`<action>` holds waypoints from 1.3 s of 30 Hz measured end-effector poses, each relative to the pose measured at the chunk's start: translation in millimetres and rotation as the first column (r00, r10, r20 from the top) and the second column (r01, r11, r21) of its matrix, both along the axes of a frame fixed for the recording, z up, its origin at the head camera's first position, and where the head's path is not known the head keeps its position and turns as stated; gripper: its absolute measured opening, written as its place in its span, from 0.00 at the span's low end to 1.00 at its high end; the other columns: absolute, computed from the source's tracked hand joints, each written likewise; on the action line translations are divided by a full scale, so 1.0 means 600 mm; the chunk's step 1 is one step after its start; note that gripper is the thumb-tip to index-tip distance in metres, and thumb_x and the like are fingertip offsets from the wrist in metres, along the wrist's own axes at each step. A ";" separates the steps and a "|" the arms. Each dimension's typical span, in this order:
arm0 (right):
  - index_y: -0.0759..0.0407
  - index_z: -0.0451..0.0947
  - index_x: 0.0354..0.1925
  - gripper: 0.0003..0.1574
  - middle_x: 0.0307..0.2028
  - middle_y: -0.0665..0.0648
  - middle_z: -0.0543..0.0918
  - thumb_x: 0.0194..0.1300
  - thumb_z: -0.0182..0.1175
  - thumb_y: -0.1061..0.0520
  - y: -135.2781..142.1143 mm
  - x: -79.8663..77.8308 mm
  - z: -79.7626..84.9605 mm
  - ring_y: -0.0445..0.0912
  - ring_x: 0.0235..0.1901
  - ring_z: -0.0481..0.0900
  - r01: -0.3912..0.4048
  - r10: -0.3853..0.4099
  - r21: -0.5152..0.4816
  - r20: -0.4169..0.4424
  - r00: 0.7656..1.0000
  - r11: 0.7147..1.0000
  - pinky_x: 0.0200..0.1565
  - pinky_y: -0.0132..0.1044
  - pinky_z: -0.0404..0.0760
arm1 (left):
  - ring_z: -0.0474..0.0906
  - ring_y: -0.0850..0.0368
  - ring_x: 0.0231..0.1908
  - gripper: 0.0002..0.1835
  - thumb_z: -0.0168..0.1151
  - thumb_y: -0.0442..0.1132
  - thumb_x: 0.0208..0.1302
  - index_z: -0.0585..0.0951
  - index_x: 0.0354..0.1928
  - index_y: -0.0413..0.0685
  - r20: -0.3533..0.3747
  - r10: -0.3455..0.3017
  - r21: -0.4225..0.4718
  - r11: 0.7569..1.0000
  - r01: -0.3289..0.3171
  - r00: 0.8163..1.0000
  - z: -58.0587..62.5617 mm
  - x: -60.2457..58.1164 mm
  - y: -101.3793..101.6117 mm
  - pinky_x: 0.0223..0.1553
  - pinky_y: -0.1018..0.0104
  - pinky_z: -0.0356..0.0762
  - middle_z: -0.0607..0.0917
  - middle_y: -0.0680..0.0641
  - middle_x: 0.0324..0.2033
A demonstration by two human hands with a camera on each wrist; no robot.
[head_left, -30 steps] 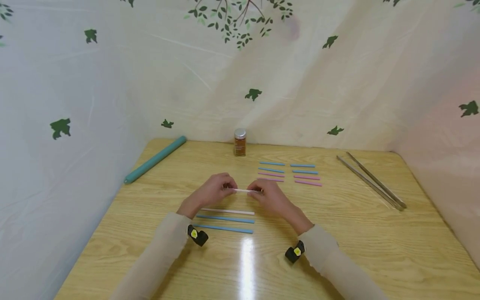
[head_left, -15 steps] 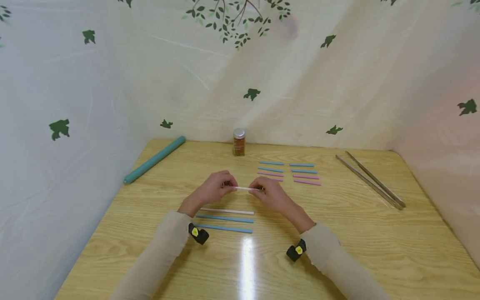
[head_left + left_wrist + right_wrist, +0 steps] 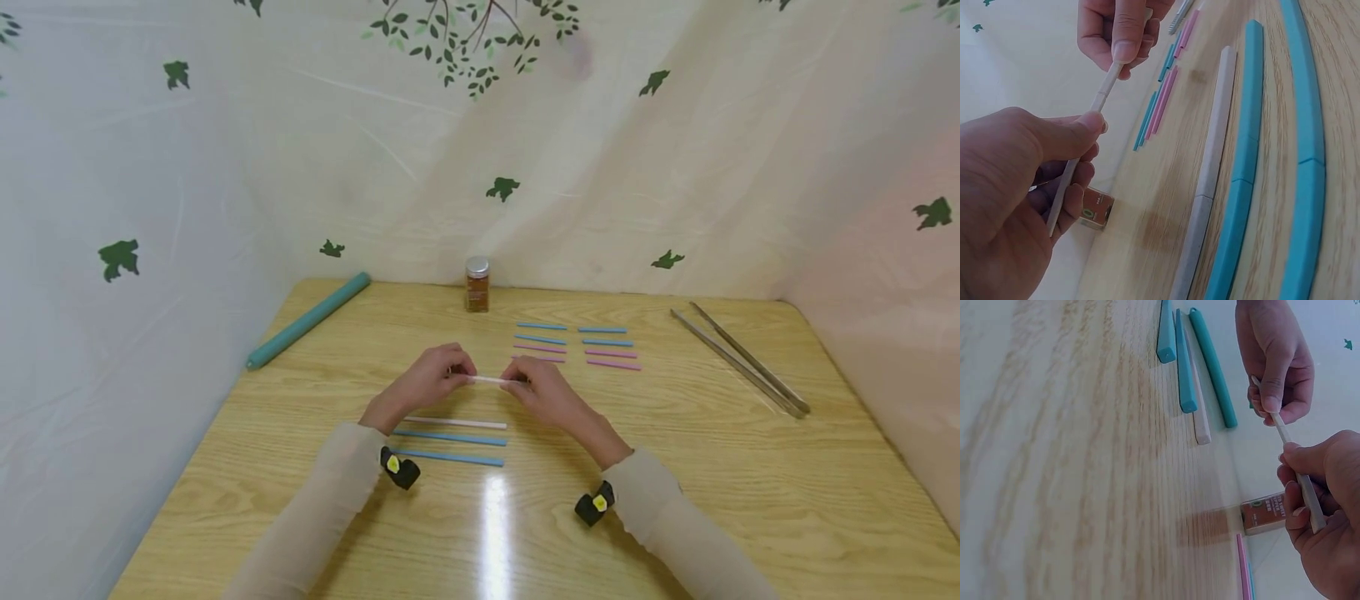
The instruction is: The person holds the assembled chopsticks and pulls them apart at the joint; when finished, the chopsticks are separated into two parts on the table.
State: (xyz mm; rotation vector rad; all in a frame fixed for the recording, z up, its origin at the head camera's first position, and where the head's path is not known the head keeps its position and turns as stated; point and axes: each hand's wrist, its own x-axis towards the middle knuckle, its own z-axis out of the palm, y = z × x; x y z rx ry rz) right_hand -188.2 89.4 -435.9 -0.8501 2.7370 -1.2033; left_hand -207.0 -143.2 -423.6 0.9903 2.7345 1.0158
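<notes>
Angled inward, pinching a white stick point(image 3: 489, 380) in left hand point(image 3: 435, 377) and right hand point(image 3: 546, 388) with curled fingers point(image 3: 1295, 501), showing its blunt end point(image 3: 1318, 526) to right wrist view, not head.

Pale wood-grain table point(image 3: 750, 483) right beneath the grip, and look, a white glare point(image 3: 495, 533) streaks its near side! Beyond the grip rises a creased, pale sheet point(image 3: 420, 200), leafy branches point(image 3: 487, 37) printed high up.
</notes>
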 end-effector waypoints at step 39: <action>0.56 0.77 0.38 0.04 0.32 0.51 0.79 0.69 0.55 0.60 0.019 0.009 -0.008 0.41 0.31 0.73 0.024 -0.025 -0.034 -0.019 1.000 0.999 0.35 0.34 0.74 | 0.75 0.61 0.34 0.03 0.61 0.34 0.64 0.82 0.34 0.45 -0.071 -0.002 0.018 1.000 0.004 0.997 0.003 -0.001 0.019 0.38 0.69 0.76 0.79 0.50 0.32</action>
